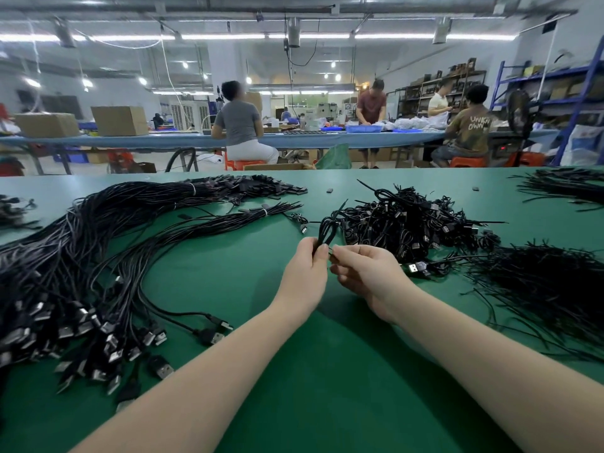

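Observation:
My left hand (pixel 309 269) grips a folded black USB cable (pixel 327 228), whose loops stick up above the fingers. Just to its right, my right hand (pixel 362 273) pinches a thin black tie at the bundle's base. Both hands hover over the green table (pixel 294 371), near its middle. Behind them lies a pile of coiled, tied cables (pixel 408 220) with metal USB plugs showing.
A long sheaf of straight black cables (pixel 98 250) fans across the left, plugs toward me. A heap of thin black ties (pixel 549 282) lies at the right, more cables (pixel 565 186) at the far right. Several people work at a bench (pixel 183 140) beyond.

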Motion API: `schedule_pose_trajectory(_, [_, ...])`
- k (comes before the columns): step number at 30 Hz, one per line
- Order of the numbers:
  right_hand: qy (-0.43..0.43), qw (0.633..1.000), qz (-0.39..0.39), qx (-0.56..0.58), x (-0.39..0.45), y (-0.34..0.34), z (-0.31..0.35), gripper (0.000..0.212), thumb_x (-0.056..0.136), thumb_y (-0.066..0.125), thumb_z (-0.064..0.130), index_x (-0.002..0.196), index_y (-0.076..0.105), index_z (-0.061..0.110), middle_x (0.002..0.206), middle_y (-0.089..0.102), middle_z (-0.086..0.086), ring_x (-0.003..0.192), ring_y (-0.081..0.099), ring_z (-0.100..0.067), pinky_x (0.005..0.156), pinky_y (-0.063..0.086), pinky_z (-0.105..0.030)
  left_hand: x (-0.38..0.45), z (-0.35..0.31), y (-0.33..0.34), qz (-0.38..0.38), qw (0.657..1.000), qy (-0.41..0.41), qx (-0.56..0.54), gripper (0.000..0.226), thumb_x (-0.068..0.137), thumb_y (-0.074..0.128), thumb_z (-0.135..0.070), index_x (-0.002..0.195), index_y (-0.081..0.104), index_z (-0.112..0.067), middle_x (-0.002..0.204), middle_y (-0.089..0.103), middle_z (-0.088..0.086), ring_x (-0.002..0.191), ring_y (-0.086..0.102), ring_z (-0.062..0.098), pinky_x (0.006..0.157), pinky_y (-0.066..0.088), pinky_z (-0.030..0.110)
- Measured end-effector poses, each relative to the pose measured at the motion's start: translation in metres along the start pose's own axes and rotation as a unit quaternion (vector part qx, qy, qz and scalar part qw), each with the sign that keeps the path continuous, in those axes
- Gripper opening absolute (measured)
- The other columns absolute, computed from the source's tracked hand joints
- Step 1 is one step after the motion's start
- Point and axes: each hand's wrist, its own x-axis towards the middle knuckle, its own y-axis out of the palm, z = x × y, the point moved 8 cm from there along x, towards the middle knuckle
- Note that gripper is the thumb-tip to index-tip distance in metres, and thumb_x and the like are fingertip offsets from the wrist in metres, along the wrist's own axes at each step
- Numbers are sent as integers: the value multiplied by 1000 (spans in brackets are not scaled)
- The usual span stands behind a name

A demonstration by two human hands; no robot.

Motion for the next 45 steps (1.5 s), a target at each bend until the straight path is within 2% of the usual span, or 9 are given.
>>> schedule_pose_trajectory(5, [17, 1000, 17, 15, -3, -3, -3, 8, 80, 74, 10, 85, 72, 4, 68, 66, -2, 58, 59, -10, 54, 50, -19, 1, 4, 3, 18, 999, -5, -43, 20, 102, 40, -27, 84, 48, -31, 70, 49, -12, 69, 46, 9, 72, 41, 33])
schedule_pose_trajectory(10, [47, 998, 28, -20, -4, -1, -1, 41, 46, 87, 31, 78, 74, 9, 72, 67, 0, 49, 51, -5, 46, 43, -18, 2, 3, 4, 36, 997, -12, -66, 21, 102, 39, -23, 83, 47, -26, 68, 44, -7, 66, 38, 13, 69, 35, 34])
schedule_pose_trajectory(22, [25, 989, 43, -142, 0, -11, 6, 7, 83, 72, 15, 78, 72, 10, 62, 65, 4, 53, 54, -5, 52, 43, -19, 3, 9, 10, 79, 995, -18, -57, 20, 101, 41, -27, 82, 45, -21, 60, 37, -13, 59, 32, 12, 65, 29, 35])
schedule_pose_trajectory(31, [-329, 804, -68, -490, -22, 7, 55, 7, 83, 66, 14, 76, 68, 13, 68, 59, 15, 63, 54, -1, 60, 40, -11, 2, 9, 11, 78, 994, -67, -31, 38, 99, 39, -41, 80, 56, -13, 59, 66, -2, 52, 56, 10, 55, 41, 22])
schedule_pose_trajectory(35, [-356, 774, -82, -517, -26, 5, 59, 4, 84, 65, 9, 81, 66, 11, 78, 57, 7, 72, 53, -11, 68, 42, -23, -3, 3, 6, 65, 986, -78, -132, 58, 100, 37, -44, 72, 69, -5, 68, 69, 7, 54, 58, 9, 54, 44, 14])
schedule_pose_trajectory(38, [-354, 772, -89, -520, -25, -1, 59, 2, 84, 64, 8, 84, 66, 9, 82, 56, 3, 76, 52, -15, 69, 41, -26, -6, -7, 0, 22, 994, -21, -104, 52, 101, 37, -40, 63, 72, -38, 111, 65, 1, 93, 54, 4, 90, 42, 26])
schedule_pose_trajectory(40, [-370, 762, -76, -526, -27, 2, 59, 2, 85, 65, 6, 84, 66, 5, 81, 55, 0, 74, 51, -18, 66, 40, -28, -8, -15, -4, 6, 994, 13, -110, 47, 101, 38, -33, 70, 73, -37, 128, 51, -12, 116, 44, -6, 102, 31, 15])
schedule_pose_trajectory(42, [-387, 755, -60, -526, -29, 6, 60, 4, 85, 65, 5, 81, 64, 2, 80, 57, -4, 72, 51, -20, 64, 39, -29, -9, -22, -2, 26, 990, 38, -131, 39, 101, 41, -26, 79, 74, -29, 116, 58, -21, 112, 47, -11, 92, 32, 3])
schedule_pose_trajectory(45, [-407, 744, -33, -529, -33, 12, 60, 6, 84, 64, 2, 79, 62, 1, 78, 58, -7, 72, 51, -23, 63, 39, -29, -11, -26, -5, 20, 988, 65, -142, 31, 99, 43, -17, 88, 72, -20, 95, 69, -12, 97, 59, 1, 85, 43, 11])
